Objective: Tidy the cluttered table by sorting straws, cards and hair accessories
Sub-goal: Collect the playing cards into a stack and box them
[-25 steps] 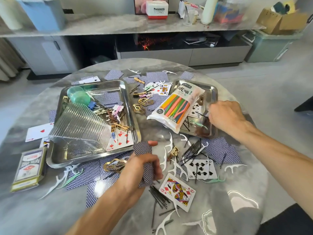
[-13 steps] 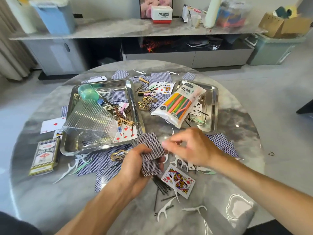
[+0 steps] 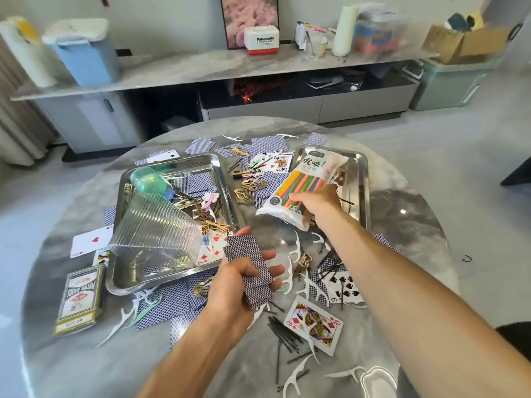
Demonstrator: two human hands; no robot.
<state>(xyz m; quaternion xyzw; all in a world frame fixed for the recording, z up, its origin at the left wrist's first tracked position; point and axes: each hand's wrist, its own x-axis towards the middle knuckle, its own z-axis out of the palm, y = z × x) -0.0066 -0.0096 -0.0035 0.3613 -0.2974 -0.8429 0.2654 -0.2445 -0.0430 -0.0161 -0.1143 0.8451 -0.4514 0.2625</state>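
Head view: the right hand point(image 3: 314, 201) reaches forward to the straw packet point(image 3: 298, 191), which lies slanted across the near-left corner of the right steel tray point(image 3: 363, 179). The packet's long axis runs from its near-left end, overhanging the tray rim above the bench point(image 3: 86, 354), up and away to the right. The right hand lies on the packet's near end, so the packet stretches away from it; this hand is plainly the nearer of the two. Its fingers curl over the packet's lower part, and the grip looks closed on the plastic, though the fingertips are hidden beneath the hand.

The left hand point(image 3: 244, 282) hovers over the near middle of the bench, palm up, holding a stack of face-down cards point(image 3: 250, 268). The thumb lies along one long edge and the fingers spread beyond the other, so this grip is a loose cradle, not a tight pinch.

Loose cards, floss picks, black hairpins point(image 3: 283, 331) and gold hair clips point(image 3: 250, 189) lie scattered around both hands. The left steel tray point(image 3: 161, 280) carries a tipped ribbed clear cup point(image 3: 156, 228) and more clips. I judge that the packet is about to be lifted clear of the tray.
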